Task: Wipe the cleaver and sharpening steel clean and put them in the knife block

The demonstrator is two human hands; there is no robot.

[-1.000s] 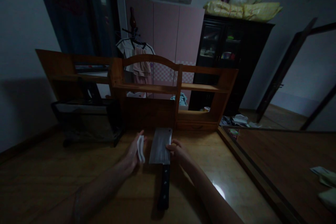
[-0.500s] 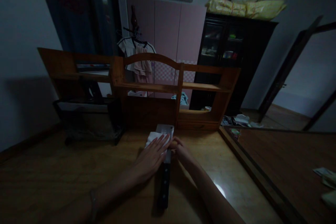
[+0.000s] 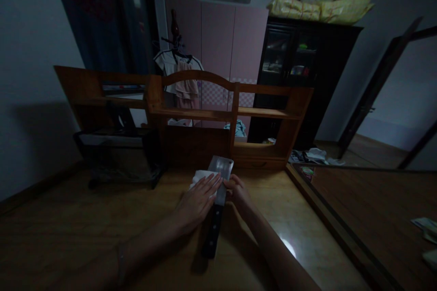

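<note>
A cleaver (image 3: pixel 221 170) with a broad steel blade and a dark riveted handle (image 3: pixel 212 233) lies on the wooden desk (image 3: pixel 102 232), handle toward me. My left hand (image 3: pixel 198 201) lies flat, fingers stretched out, pressing a white cloth (image 3: pixel 198 176) onto the blade's left side. My right hand (image 3: pixel 238 192) curls against the blade's right edge near the handle, fingertips touching the steel.
A wooden shelf unit (image 3: pixel 239 113) stands at the desk's back edge. A dark wire rack (image 3: pixel 112 145) sits at the back left. Behind are a pink wardrobe (image 3: pixel 218 50) and a black cabinet (image 3: pixel 300 68). A second table (image 3: pixel 382 209) is on the right.
My left hand, which held the folded cloth upright beside the blade, has laid it flat on the steel. The blade's tip has swung slightly right and away.
</note>
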